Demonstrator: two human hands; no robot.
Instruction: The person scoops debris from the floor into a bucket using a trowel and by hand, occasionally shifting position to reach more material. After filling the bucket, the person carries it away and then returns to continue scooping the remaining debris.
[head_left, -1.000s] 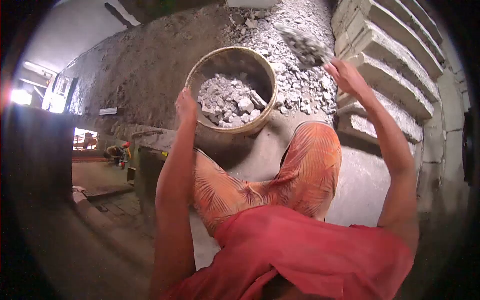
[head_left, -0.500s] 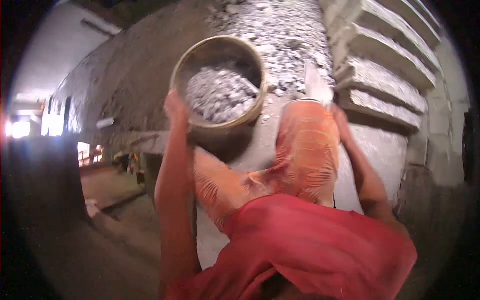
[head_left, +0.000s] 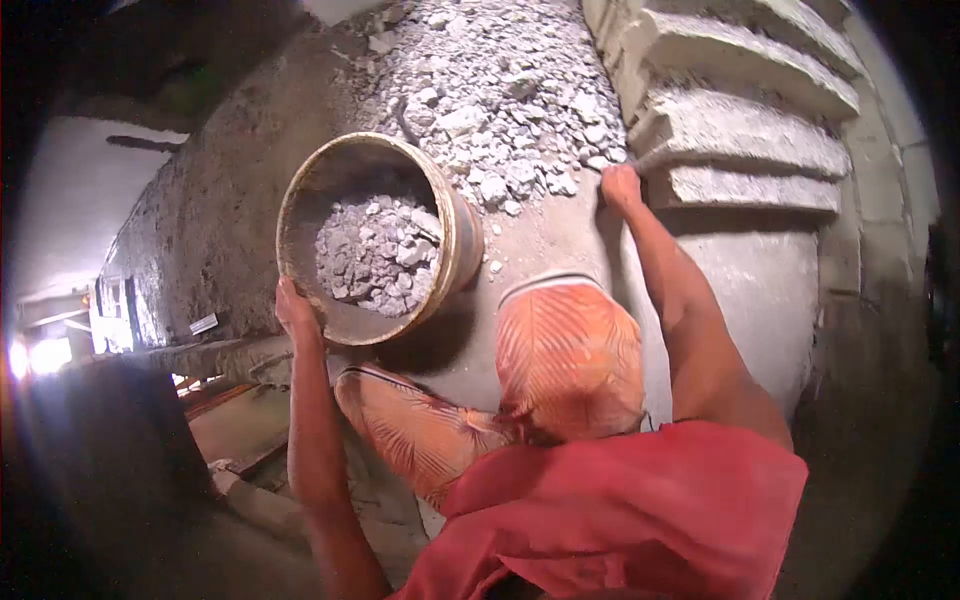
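Observation:
A round bucket (head_left: 462, 230) lies tilted with its mouth facing me, partly filled with grey-white broken rubble (head_left: 375, 255). My left hand (head_left: 297, 308) grips the near left part of its rim, fingers closed over the edge. My right hand (head_left: 620, 185) is a closed fist at the near right border of a heap of rubble (head_left: 500, 95), close beside the stacked slabs. Whatever this fist holds, if anything, is hidden from view.
Thick rough-edged concrete slabs (head_left: 750, 130) form a stack at the right. A rough wall (head_left: 215, 225) runs along the left, with a ledge below it. My bent knee (head_left: 570, 345) is between the bucket and my right arm, over the concrete floor (head_left: 545, 240).
My right hand has moved forward from beside my knee to the heap's edge. A pale flat blade seen near it earlier no longer shows. The bucket appears lower and farther left.

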